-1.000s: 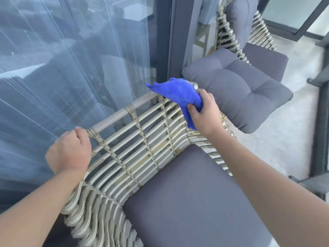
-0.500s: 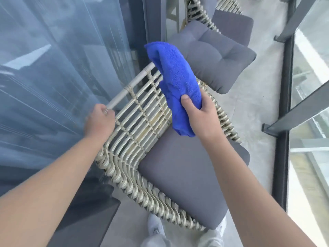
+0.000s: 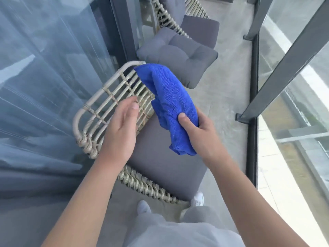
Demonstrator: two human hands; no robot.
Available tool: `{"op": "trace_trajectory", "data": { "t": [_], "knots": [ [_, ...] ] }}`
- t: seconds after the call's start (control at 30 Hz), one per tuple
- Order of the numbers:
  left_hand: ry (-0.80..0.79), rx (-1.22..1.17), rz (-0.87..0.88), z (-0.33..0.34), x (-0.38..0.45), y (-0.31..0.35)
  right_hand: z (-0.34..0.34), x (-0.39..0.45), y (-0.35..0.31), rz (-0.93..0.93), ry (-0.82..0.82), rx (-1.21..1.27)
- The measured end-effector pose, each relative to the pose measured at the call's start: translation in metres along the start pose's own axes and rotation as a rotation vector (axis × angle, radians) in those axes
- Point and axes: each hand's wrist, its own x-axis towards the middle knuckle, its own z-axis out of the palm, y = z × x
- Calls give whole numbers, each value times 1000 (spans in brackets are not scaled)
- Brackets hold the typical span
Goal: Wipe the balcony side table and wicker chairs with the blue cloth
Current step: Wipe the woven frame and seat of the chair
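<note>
The left hand (image 3: 122, 129) has let go of the chair (image 3: 99, 104) back and hovers, fingers straight. The right hand (image 3: 199, 132) grips the cloth (image 3: 169, 97), draped toward the back's top corner.

1. I am looking down at a residential balcony with a concrete floor (image 3: 229, 72).
2. A glass railing (image 3: 292, 111) on dark metal posts edges it.
3. Wicker chairs (image 3: 99, 107) with grey cushions (image 3: 178, 56) stand beside a glass sliding door (image 3: 53, 68).
</note>
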Motion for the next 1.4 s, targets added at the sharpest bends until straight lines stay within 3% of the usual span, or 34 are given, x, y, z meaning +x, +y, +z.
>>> {"op": "trace_trajectory", "data": {
  "t": [0.3, 0.57, 0.83, 1.1, 1.23, 1.4],
  "knots": [
    [332, -267, -104, 44, -65, 28, -65, 0, -30, -15, -102, 74],
    [385, -278, -40, 58, -71, 55, -93, -4, -43, -31, -164, 94],
    [320, -362, -52, 75, -45, 74, -118, 2, -43, -44, -89, 87],
    [511, -393, -68, 79, -19, 84, -125, 83, -54, -60, -245, 75],
    [693, -361, -104, 125, 6, 89, -141, 156, -69, -105, -386, 34],
    [768, -402, -123, 161, 12, 107, -157, 221, -98, -188, -487, -29]
  ]
}}
